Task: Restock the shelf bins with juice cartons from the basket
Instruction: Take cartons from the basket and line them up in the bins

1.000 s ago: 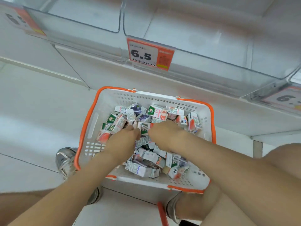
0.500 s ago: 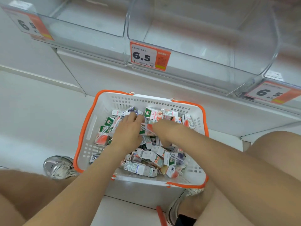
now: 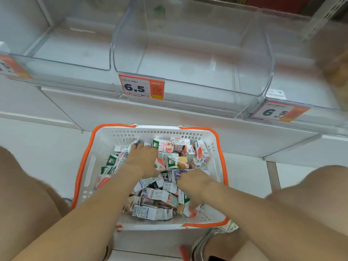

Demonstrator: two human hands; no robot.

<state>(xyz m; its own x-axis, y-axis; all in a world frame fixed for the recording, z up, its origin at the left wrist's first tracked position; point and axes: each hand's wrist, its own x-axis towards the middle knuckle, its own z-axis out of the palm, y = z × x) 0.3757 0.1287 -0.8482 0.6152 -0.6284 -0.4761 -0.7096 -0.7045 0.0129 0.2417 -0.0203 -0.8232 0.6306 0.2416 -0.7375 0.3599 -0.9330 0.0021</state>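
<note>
White floor (image 3: 37,140), white shelving (image 3: 188,117)

One basket (image 3: 90,166), three bins (image 3: 188,53), three price tags (image 3: 141,88), two hands (image 3: 143,161).

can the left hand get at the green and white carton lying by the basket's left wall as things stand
Probably yes. The left hand is already down among the cartons, and the green and white carton lies on top of the pile just to its left in the basket, with nothing over it.
</note>
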